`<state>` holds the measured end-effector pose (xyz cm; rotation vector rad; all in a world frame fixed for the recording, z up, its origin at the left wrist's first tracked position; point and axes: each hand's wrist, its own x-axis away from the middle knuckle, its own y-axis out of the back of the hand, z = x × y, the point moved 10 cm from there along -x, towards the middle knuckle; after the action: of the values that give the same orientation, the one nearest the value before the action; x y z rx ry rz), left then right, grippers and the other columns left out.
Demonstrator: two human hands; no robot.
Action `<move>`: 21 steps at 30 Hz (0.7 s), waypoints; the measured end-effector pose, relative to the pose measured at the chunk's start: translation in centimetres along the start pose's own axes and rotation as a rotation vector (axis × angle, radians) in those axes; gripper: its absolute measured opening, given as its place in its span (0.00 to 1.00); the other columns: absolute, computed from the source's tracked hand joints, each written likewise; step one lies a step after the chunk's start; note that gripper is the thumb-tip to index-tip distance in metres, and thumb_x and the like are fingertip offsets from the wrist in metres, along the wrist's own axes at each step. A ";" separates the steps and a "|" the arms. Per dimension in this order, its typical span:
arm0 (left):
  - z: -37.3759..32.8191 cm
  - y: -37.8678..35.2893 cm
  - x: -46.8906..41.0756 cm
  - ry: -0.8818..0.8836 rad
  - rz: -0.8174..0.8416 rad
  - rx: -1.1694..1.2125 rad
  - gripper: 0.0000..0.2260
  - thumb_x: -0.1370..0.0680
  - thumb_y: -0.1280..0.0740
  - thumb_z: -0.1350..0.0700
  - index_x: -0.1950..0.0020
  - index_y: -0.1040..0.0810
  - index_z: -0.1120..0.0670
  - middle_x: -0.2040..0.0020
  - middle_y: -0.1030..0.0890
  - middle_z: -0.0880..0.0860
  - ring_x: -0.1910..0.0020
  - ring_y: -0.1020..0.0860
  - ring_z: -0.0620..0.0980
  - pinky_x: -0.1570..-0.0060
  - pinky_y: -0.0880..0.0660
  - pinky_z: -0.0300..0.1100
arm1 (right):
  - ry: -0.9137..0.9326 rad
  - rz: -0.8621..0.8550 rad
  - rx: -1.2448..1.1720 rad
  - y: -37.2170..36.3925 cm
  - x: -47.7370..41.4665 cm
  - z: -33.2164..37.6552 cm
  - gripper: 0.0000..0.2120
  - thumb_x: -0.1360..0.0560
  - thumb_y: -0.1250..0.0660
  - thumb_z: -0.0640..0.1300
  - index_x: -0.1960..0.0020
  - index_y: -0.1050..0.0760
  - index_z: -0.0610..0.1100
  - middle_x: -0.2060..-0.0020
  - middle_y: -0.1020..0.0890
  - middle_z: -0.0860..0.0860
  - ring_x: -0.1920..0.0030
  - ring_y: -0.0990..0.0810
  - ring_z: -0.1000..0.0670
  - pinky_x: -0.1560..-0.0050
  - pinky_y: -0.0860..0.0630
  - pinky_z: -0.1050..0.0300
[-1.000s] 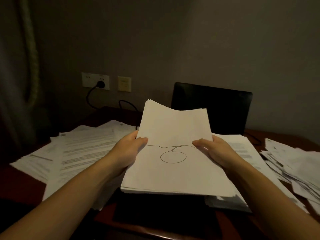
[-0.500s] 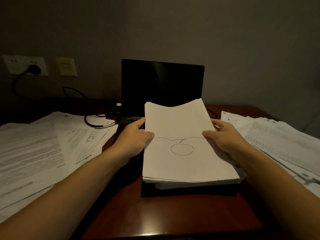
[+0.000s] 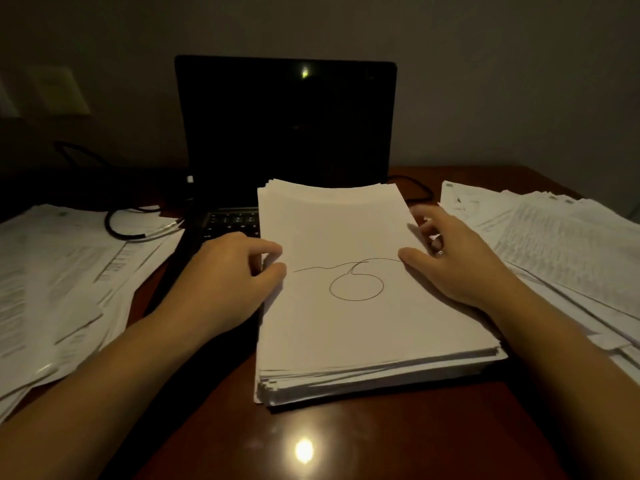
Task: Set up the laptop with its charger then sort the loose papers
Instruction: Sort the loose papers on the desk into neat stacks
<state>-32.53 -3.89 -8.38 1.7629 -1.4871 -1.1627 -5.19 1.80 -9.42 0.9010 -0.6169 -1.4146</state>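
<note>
A: One stack (image 3: 346,323), and it's lying flat now?

B: Yes. A second ago both hands were carrying it in the air. Now it's resting on the desk (image 3: 346,445) in front of the laptop (image 3: 287,126), its far end covering part of the keyboard (image 3: 232,221).

A: Are the hands letting go?

B: The right hand (image 3: 460,268) is loosening, fingers spreading beside the right edge and thumb lying on the top sheet. The left hand (image 3: 221,282) is curling at the left edge, thumb and forefinger tips on the sheet. Whether it's gripping, I cannot tell.

A: And around it?

B: The cable (image 3: 138,233) is looping left of the laptop, and papers (image 3: 52,289) are sprawling on both sides, so I'm judging the sorting is only starting.
</note>
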 end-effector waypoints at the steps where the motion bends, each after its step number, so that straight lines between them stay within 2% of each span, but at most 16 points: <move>1: 0.0 0.2 0.0 0.005 0.002 -0.031 0.16 0.20 0.34 0.46 0.33 0.22 0.45 0.57 0.25 0.43 0.60 0.25 0.41 0.60 0.34 0.28 | 0.009 0.019 0.031 -0.3 -0.1 0.0 0.25 0.22 0.32 0.56 0.27 0.32 0.54 0.30 0.28 0.50 0.34 0.26 0.45 0.35 0.26 0.47; 4: -0.2 0.3 0.1 0.015 0.004 -0.091 0.16 0.20 0.35 0.44 0.33 0.23 0.43 0.54 0.28 0.41 0.58 0.28 0.41 0.61 0.36 0.30 | 0.006 0.059 0.089 -0.8 -0.1 -0.1 0.22 0.21 0.35 0.59 0.30 0.30 0.55 0.28 0.31 0.50 0.31 0.30 0.45 0.31 0.29 0.40; 9: 0.1 0.0 0.1 0.013 0.011 -0.079 0.16 0.21 0.35 0.42 0.34 0.24 0.41 0.47 0.29 0.43 0.55 0.28 0.42 0.55 0.32 0.37 | 0.032 0.061 0.126 -0.4 0.6 0.8 0.25 0.22 0.36 0.62 0.27 0.32 0.57 0.24 0.35 0.52 0.25 0.37 0.46 0.29 0.34 0.42; 13: 0.9 0.2 0.5 0.029 0.003 -0.029 0.19 0.21 0.36 0.40 0.31 0.26 0.41 0.41 0.30 0.43 0.43 0.29 0.44 0.46 0.30 0.41 | 0.134 0.074 0.263 -0.6 1.6 3.8 0.30 0.23 0.39 0.66 0.24 0.36 0.59 0.20 0.43 0.54 0.21 0.45 0.46 0.25 0.41 0.38; 17: 1.3 1.4 1.0 0.046 -0.030 -0.010 0.25 0.21 0.37 0.39 0.25 0.33 0.42 0.30 0.30 0.48 0.30 0.33 0.51 0.31 0.33 0.53 | 0.290 0.140 0.297 -1.9 3.0 9.6 0.28 0.20 0.42 0.64 0.23 0.38 0.58 0.20 0.43 0.54 0.21 0.44 0.48 0.25 0.40 0.44; 21: 3.0 2.9 2.4 0.092 -0.035 -0.096 0.27 0.20 0.39 0.38 0.22 0.40 0.42 0.26 0.33 0.49 0.25 0.39 0.51 0.28 0.41 0.53 | 0.418 0.184 0.300 -4.8 4.5 15.5 0.26 0.19 0.42 0.61 0.23 0.37 0.55 0.22 0.38 0.53 0.23 0.41 0.51 0.25 0.40 0.51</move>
<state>-36.50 -6.49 -7.98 1.7595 -1.3303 -1.1358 -20.21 -4.81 -5.59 1.3005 -0.5818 -0.9423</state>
